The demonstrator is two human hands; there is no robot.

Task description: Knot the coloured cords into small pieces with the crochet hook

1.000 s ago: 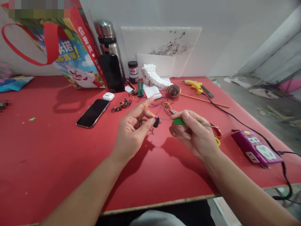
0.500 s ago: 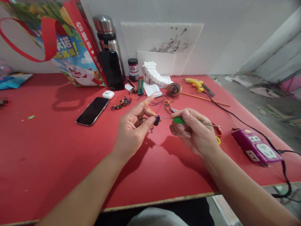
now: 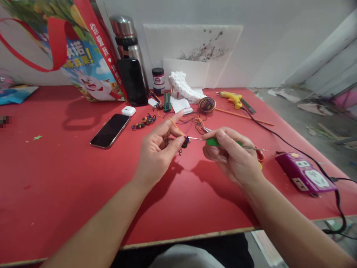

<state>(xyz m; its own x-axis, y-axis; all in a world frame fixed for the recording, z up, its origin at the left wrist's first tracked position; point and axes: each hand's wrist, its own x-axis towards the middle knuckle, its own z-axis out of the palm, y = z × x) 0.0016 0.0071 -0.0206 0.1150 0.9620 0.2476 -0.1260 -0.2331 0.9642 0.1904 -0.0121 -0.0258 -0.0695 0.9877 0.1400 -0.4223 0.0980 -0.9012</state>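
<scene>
Between thumb and fingers, my left hand (image 3: 156, 154) pinches a small dark crochet piece (image 3: 185, 142). Orange yarn (image 3: 176, 126) runs over the raised left index finger down to that piece. My right hand (image 3: 232, 154) is closed round a crochet hook (image 3: 213, 142) with a green handle, its thin metal tip reaching the stitches at the left thumb. A second metal end sticks out to the right of the hand. Beyond the hands, loose yarn trails to a multicoloured yarn ball (image 3: 207, 105). Scissors, partly hidden behind my right hand, show red and yellow handles (image 3: 260, 154).
On the red table (image 3: 69, 193) lie a phone (image 3: 111, 130), a white earbud case (image 3: 128, 111) and a finished-looking strip of crochet (image 3: 143, 121). A yellow glue gun (image 3: 231, 99) and a purple power box (image 3: 305, 173) with a black cable are at right. A thermos (image 3: 122, 28) and gift bag (image 3: 92, 74) stand behind.
The hook and my right hand have shifted very slightly to the right. My left hand keeps the crochet piece in nearly the same place.
</scene>
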